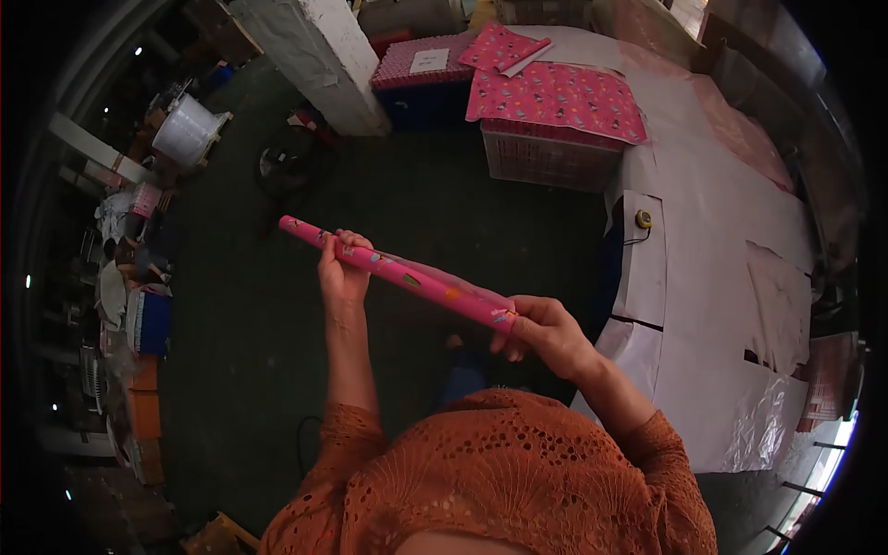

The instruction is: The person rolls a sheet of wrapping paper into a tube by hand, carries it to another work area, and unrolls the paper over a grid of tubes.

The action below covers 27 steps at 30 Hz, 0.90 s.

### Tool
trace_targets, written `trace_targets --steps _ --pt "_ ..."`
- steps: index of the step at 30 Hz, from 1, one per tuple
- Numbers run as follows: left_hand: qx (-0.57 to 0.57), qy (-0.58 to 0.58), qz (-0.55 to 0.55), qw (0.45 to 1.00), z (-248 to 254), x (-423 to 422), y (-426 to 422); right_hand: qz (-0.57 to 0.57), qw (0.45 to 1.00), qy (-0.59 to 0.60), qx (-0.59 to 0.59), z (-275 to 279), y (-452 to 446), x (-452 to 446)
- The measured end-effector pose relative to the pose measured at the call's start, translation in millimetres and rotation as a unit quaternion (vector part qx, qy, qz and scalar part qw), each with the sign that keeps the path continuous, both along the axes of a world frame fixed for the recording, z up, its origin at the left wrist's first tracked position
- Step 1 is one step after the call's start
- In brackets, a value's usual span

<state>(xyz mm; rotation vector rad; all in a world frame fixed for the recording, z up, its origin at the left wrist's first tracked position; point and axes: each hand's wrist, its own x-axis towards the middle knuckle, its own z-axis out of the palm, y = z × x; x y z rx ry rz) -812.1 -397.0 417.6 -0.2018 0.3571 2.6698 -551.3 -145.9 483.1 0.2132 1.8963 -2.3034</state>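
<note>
A pink printed roll of wrapping paper (425, 285) is held in the air in front of my body, slanting from upper left to lower right. My left hand (346, 264) grips it near its far left end, fingers wrapped around it. At the other end my right hand (546, 335) closes on the roll, thumb and fingers around its tip. A thin, see-through edge, perhaps clear film, shows along the roll's upper side. Below the roll lies the dark green floor.
To the right stands a long white-covered table (712, 240) with a yellow tape measure (643, 219) on it. Pink printed sheets (564, 100) lie over a crate (546, 155). Behind are a pillar (342, 65), a fan (277, 165) and a pink-topped blue box (425, 104). Boxes (143, 379) line the left.
</note>
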Motion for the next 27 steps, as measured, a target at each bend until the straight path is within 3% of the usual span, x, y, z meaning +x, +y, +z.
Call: trace_targets --steps 2,3,5,6,8,12,14,21,24,26,27 --pt "0.040 -0.028 -0.003 0.999 -9 -33 -4 0.046 0.951 -0.076 -0.297 -9 3 -29" --pt "0.045 -0.026 -0.006 0.999 -12 -50 -6 0.044 0.952 -0.073 -0.293 -8 -1 -44" --pt "0.034 0.004 -0.009 0.999 -16 -86 -11 0.028 0.988 -0.062 -0.136 -3 -12 -81" --pt "0.036 0.005 -0.006 0.999 -18 -104 -16 0.031 0.989 -0.062 -0.133 3 -17 -100" --pt "0.033 0.011 0.009 0.999 -16 -136 -26 0.010 0.995 -0.001 0.099 21 -26 -137" --pt "0.112 -0.041 -0.020 0.993 -14 -195 -48 0.024 1.000 0.003 0.010 38 -42 -198" --pt "0.143 -0.081 -0.022 0.986 -19 -220 -54 0.035 0.994 0.015 -0.101 38 -45 -223" --pt "0.135 -0.084 -0.032 0.987 -45 -285 -39 0.022 0.995 0.054 -0.085 22 -22 -288" --pt "0.140 -0.091 -0.030 0.986 -44 -309 -16 -0.007 0.996 0.057 -0.067 6 8 -320" --pt "0.006 -0.029 0.058 0.998 -35 -319 8 -0.152 0.969 -0.001 -0.194 -25 30 -348" --pt "0.010 -0.021 0.066 0.998 -27 -324 26 -0.166 0.960 -0.024 -0.222 -38 41 -365"
